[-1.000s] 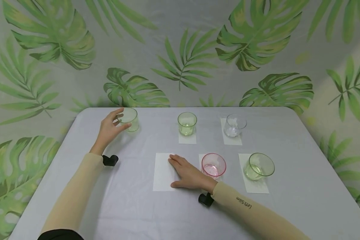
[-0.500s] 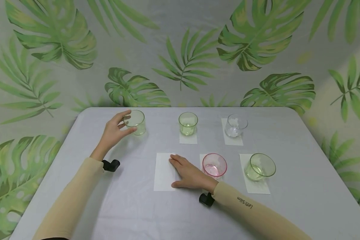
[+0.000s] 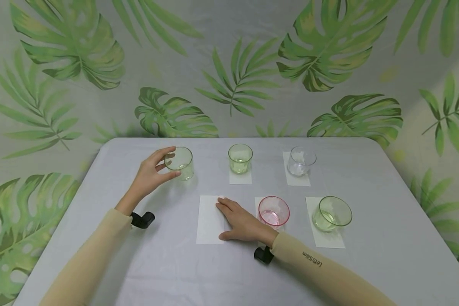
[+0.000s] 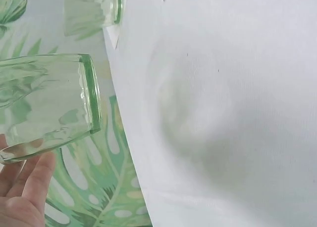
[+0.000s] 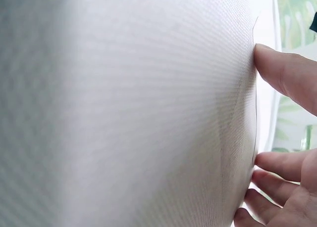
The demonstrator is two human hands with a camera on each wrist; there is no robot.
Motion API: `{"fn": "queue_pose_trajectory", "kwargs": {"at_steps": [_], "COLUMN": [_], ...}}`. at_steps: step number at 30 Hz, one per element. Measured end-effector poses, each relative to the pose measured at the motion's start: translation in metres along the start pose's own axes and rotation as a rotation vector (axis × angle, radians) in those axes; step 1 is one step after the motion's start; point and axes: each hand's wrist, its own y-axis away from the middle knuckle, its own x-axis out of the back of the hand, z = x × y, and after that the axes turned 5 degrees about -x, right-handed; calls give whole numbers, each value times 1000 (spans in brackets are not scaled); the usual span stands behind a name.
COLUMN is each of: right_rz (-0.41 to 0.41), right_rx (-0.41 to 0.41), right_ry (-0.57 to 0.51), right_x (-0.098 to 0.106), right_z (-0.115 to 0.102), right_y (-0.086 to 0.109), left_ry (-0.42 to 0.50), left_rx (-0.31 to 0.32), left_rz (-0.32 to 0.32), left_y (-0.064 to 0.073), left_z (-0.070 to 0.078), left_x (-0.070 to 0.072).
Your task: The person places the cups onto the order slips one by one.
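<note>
In the head view my left hand (image 3: 147, 178) grips a pale green glass tumbler (image 3: 185, 161) at the back left, thumb on the near side and fingers round the far side. The left wrist view shows this tumbler (image 4: 54, 98) raised off the tablecloth, a soft shadow falling below it. My right hand (image 3: 245, 223) rests with spread fingers on a bare white paper rectangle (image 3: 209, 221) near the middle. From the right wrist camera, the thumb (image 5: 290, 76) and fingertips press along the surface. Close beside that wrist stands a pink-rimmed glass (image 3: 273, 212), partly over another paper.
On white papers stand a green glass (image 3: 240, 159) at the back centre, a clear glass (image 3: 299, 165) at the back right, and another green glass (image 3: 329, 219) at the front right. A leaf-patterned curtain (image 3: 233, 85) hangs behind the white-covered table (image 3: 168, 272).
My left hand has carried the green tumbler to the right and a little nearer. The right hand has stayed on its paper.
</note>
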Motion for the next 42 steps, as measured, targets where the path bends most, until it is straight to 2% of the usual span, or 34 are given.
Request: {"fn": "queue_pose_trajectory", "kwargs": {"at_steps": [4, 17, 24, 42], "right_rz": [0, -5, 1, 9], "right_rx": [-2, -8, 1, 8], "right_ry": [0, 5, 16, 8], "right_x": [-1, -1, -2, -2], "right_z": [0, 0, 1, 3], "right_y": [0, 0, -1, -1], "left_ry": [5, 44, 62, 175], "left_rx": [-3, -26, -76, -172], "left_rz": [-18, -84, -95, -184], "left_y": [5, 17, 23, 41], "left_z": [9, 21, -12, -4], "left_x": [-3, -16, -26, -50]}}
